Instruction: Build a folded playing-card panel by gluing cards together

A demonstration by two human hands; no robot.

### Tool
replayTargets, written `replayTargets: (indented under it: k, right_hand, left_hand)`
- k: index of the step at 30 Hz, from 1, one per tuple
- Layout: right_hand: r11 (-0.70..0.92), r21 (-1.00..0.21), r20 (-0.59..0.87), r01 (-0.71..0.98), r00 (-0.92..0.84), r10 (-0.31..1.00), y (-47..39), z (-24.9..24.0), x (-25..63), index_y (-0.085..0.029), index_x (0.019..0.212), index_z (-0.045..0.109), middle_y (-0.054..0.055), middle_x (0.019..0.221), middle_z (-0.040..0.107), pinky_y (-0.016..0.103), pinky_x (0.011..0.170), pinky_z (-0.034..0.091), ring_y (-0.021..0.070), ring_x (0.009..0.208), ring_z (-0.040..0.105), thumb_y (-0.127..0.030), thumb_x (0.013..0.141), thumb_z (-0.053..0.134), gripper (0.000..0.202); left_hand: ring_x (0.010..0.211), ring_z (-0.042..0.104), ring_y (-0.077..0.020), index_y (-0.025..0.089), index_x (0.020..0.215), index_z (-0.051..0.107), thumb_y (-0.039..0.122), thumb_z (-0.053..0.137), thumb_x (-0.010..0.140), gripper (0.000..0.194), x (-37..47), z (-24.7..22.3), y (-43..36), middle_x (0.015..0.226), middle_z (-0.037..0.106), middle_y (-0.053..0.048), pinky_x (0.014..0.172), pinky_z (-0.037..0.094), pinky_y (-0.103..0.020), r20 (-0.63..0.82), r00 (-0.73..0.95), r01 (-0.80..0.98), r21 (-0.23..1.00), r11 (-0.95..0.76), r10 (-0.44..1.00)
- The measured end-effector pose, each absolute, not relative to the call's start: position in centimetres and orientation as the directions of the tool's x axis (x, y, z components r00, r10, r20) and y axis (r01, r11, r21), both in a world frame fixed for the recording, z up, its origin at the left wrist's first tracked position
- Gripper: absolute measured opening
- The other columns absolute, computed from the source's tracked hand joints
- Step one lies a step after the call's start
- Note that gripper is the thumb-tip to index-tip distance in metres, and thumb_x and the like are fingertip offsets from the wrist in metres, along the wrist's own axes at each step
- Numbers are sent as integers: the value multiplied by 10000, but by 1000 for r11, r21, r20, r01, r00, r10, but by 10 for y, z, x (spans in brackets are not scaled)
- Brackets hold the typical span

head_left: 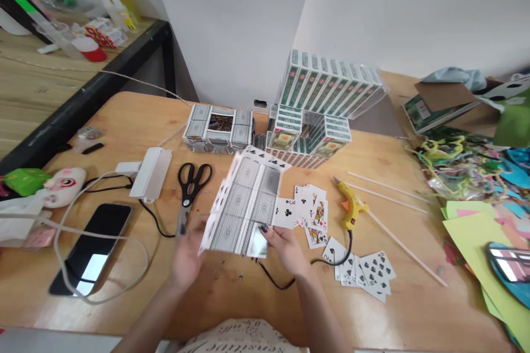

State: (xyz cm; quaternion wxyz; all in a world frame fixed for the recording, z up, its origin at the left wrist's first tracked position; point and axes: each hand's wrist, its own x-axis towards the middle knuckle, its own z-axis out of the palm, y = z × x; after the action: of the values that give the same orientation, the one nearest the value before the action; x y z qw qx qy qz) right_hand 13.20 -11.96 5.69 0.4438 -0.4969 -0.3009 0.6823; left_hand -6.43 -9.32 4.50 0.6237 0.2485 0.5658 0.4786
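Both my hands hold a structure of joined playing cards (236, 204), tilted above the table, its grey patterned backs facing up. Along its left side and far edge, white card faces with black pips stick out. My left hand (188, 256) supports the near left edge, its fingers partly hidden and slightly blurred. At the near right corner my right hand (285, 245) grips it, the thumb on top and the other fingers underneath. Just right of it lie loose cards (318, 212). Behind stands a box-like block covered in cards (219, 128).
Green-and-white card packs (327, 83) are stacked at the back. Right of my hands are a yellow glue gun (351, 207), glue sticks (389, 198) and fanned cards (376, 270). Scissors (190, 187), a white power block (151, 174), cables and a phone (93, 248) lie left.
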Motion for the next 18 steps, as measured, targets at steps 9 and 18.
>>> replayTargets:
  k: [9,18]
  right_hand:
    - [-310,-951,-309,3,-106,945,-108,60,129,-200,940,597,-11,694,639,214,472,407,130,540,569,-405,767,638,271]
    - [-211,-958,-183,196,155,971,-110,52,134,-217,1134,598,45,994,659,272,665,449,188,816,591,-248,753,589,382]
  left_hand:
    - [834,669,-253,178,892,666,510,527,797,372,-57,71,-54,733,699,-56,716,538,-360,-693,-29,-638,568,520,721]
    - [725,666,-208,168,906,649,353,581,773,237,-45,57,-53,783,712,-43,661,527,-324,-668,-39,-663,574,481,743]
